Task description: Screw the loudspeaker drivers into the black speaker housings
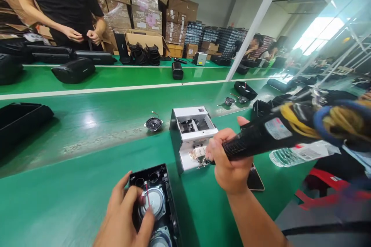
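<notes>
My left hand point(124, 216) is at the bottom of the view, its fingers pinching a thin red wire point(148, 196) over a round speaker driver point(155, 202). The driver sits inside a black speaker housing point(147, 172) lying open on the green belt. My right hand point(232, 158) grips a black electric screwdriver point(261, 137) with yellow and blue cords at its rear. The screwdriver's tip is beside the front of a white screw feeder point(191, 138), and the hand hides the tip's exact contact.
A loose speaker driver point(153, 124) lies beyond the feeder, with a phone point(256, 179) and a water bottle point(298, 154) to the right. A co-worker point(58, 7) stands across the green conveyor point(87, 80) among black speaker housings, with stacked cardboard boxes point(147, 11) behind.
</notes>
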Demonstrator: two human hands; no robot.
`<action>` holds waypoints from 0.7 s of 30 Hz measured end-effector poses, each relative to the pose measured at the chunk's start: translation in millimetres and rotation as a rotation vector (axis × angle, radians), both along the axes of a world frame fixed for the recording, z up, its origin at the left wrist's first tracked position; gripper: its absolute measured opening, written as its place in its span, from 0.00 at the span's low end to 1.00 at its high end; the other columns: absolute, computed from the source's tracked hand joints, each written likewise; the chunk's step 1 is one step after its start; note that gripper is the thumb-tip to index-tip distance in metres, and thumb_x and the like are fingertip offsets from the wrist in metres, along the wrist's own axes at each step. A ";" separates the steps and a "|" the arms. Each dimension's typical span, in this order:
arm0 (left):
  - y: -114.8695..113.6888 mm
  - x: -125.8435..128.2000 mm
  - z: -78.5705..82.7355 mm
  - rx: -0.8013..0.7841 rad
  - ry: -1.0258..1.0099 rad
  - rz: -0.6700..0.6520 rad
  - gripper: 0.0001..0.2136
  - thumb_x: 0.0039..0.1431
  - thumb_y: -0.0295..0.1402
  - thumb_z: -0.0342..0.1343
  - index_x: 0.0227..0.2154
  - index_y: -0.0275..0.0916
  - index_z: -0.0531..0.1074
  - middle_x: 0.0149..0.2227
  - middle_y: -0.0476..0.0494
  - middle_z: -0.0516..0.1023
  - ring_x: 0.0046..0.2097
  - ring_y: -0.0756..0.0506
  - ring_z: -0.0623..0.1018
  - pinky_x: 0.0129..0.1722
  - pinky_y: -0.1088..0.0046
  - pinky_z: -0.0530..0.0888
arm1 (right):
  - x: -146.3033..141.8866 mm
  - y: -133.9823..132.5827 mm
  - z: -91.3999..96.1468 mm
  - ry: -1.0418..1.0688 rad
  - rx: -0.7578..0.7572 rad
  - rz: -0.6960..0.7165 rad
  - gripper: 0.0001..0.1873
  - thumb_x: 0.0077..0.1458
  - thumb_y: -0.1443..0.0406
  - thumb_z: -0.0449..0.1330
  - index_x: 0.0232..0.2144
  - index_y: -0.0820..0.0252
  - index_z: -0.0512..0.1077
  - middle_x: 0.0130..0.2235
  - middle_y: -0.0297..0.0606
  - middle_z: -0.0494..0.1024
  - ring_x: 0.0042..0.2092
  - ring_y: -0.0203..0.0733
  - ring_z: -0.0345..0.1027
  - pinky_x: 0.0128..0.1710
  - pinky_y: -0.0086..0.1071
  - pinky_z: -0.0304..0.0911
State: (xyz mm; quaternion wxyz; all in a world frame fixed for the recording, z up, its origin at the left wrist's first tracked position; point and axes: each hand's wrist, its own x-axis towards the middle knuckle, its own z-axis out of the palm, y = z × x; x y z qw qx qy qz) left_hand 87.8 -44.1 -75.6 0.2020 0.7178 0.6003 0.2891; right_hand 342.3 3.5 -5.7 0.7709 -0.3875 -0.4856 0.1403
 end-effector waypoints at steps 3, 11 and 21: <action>-1.1 7.8 7.6 0.012 -0.082 -0.007 0.09 0.77 0.37 0.46 0.37 0.48 0.64 0.61 0.34 0.70 0.78 0.29 0.62 0.66 0.31 0.74 | -6.9 -5.1 -5.0 0.022 -0.069 0.010 0.33 0.66 0.68 0.71 0.66 0.48 0.64 0.31 0.22 0.74 0.25 0.35 0.65 0.26 0.33 0.68; -2.3 2.7 3.4 -0.195 -0.268 -0.067 0.04 0.71 0.32 0.49 0.39 0.49 0.62 0.68 0.37 0.59 0.81 0.34 0.56 0.70 0.31 0.69 | -49.8 -62.3 12.9 0.348 -0.182 0.340 0.33 0.71 0.69 0.68 0.68 0.33 0.65 0.29 0.19 0.72 0.20 0.30 0.60 0.21 0.26 0.68; -6.0 8.7 8.6 -0.205 -0.350 -0.076 0.07 0.70 0.27 0.48 0.39 0.49 0.61 0.66 0.35 0.60 0.81 0.35 0.53 0.68 0.36 0.72 | -91.2 -62.5 -28.8 0.265 -0.166 0.325 0.34 0.72 0.70 0.67 0.69 0.33 0.63 0.30 0.21 0.72 0.24 0.33 0.67 0.27 0.28 0.71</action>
